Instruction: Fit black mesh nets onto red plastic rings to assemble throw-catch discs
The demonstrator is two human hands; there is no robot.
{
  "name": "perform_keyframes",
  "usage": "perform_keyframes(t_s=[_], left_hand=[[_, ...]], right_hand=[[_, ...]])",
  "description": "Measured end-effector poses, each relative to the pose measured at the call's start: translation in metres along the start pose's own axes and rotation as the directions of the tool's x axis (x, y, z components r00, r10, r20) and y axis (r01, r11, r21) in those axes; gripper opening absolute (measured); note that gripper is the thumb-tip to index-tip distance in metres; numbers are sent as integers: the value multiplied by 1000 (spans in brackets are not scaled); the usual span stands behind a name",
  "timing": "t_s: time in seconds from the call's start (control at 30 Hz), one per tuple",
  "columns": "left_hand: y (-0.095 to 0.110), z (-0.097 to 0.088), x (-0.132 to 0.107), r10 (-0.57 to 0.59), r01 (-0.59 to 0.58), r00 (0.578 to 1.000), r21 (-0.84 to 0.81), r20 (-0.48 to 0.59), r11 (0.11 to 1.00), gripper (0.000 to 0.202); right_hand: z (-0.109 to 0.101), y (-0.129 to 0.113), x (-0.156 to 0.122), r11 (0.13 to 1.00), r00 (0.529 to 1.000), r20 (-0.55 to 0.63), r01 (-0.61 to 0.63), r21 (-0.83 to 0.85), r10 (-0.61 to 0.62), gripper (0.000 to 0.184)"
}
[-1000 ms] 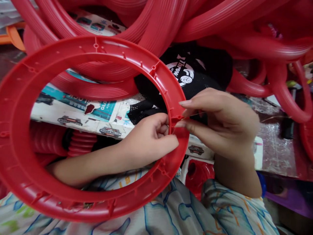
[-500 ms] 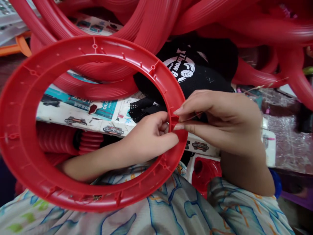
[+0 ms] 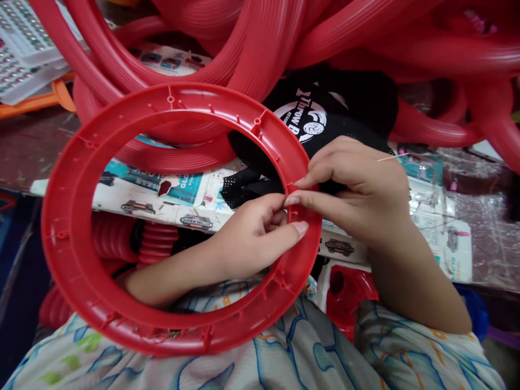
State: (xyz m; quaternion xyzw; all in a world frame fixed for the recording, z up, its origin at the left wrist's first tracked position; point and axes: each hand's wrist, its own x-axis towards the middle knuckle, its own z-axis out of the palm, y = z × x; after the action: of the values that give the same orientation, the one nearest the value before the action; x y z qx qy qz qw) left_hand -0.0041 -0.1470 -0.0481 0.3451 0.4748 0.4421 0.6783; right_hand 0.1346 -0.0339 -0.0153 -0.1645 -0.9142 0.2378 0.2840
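A red plastic ring (image 3: 60, 235), its hollow ribbed side facing me, is held tilted above my lap. My left hand (image 3: 260, 230) reaches through the middle of the ring and grips the right part of its rim, thumb over the hollow side. At that same spot my right hand (image 3: 357, 189) pinches finger and thumb together against the inner edge. A thin pale strand (image 3: 392, 157) shows at the back of the right hand; its end at the fingertips is hidden. Just behind the rim lies black mesh cloth (image 3: 345, 103) with white print.
Large red ribbed rings (image 3: 260, 54) are piled at the back. Beneath them lies a printed white and teal carton (image 3: 227, 214). Clear plastic wrap (image 3: 491, 211) is at right, a clear case of small beads (image 3: 28, 32) at upper left. Red parts (image 3: 351, 292) sit below, beside my lap.
The ring has shifted right and slightly down in view. My right fingertips have moved closer to the inner edge, nearer my left hand. The strand between them no longer shows.
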Motion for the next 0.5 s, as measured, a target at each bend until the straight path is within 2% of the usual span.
perform_keyframes(t_s=[0.13, 0.3, 0.4, 0.5], left_hand=[[2, -2, 2, 38, -39, 999, -89, -15, 995, 27], [11, -2, 8, -4, -7, 998, -156, -67, 988, 17], [16, -3, 12, -18, 9, 999, -248, -37, 969, 13], [18, -6, 14, -28, 28, 1000, -238, 2, 971, 14]], right_hand=[[1, -1, 0, 999, 999, 4, -43, -12, 43, 11], [3, 4, 0, 998, 998, 11, -57, 33, 57, 12], [3, 5, 2, 997, 997, 0, -74, 37, 74, 12], [0, 4, 3, 996, 996, 34, -82, 31, 81, 10]])
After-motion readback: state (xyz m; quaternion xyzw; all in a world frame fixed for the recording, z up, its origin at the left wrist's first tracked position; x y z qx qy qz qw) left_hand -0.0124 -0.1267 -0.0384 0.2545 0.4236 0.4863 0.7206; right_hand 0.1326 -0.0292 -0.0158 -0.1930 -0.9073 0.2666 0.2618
